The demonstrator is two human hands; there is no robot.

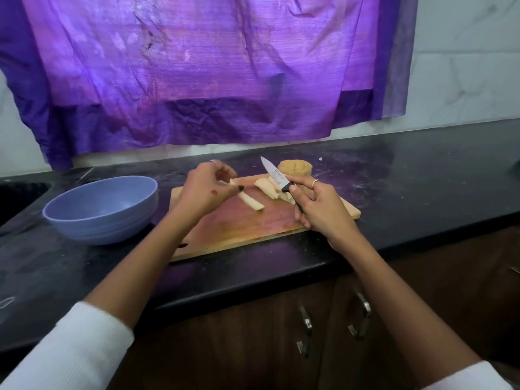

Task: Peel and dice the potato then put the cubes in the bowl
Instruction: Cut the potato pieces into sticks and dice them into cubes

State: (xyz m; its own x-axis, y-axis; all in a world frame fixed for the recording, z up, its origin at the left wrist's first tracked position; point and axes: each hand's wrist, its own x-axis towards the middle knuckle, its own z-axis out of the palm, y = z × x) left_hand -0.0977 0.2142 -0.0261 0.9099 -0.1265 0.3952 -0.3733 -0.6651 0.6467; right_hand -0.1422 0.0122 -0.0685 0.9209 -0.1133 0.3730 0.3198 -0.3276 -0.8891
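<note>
Nearest the camera, two white sleeves (70,350) frame the view, with dark cabinet doors and metal handles (305,322) below the bench (84,266) edge. Both forearms reach forward over the black bench top to a wooden cutting board (239,229) lying at its centre.

The right hand (318,209) is positioned over the right part of the board. Its fingers (302,218) are curled round the black handle of a knife (277,177), thumb pressed on top; the blade points up and away to the left, clear of the board surface.

The left hand (202,192) is positioned over the left part of the board. Its fingers are curled in, and the thumb and fingertips pinch the far end of a pale potato strip (250,199), whose near end rests on the board.

Between the two hands, a small heap of cut potato slices (267,187) lies on the board, just beside the knife. Behind the slices, at the far edge of the board, stands a potato piece (295,168) with its brown skin showing.

A blue bowl (104,212) stands on the bench just left of the board; no cubes are visible inside.

Farthest back, a purple cloth (211,71) hangs across a white tiled wall (464,57).
</note>
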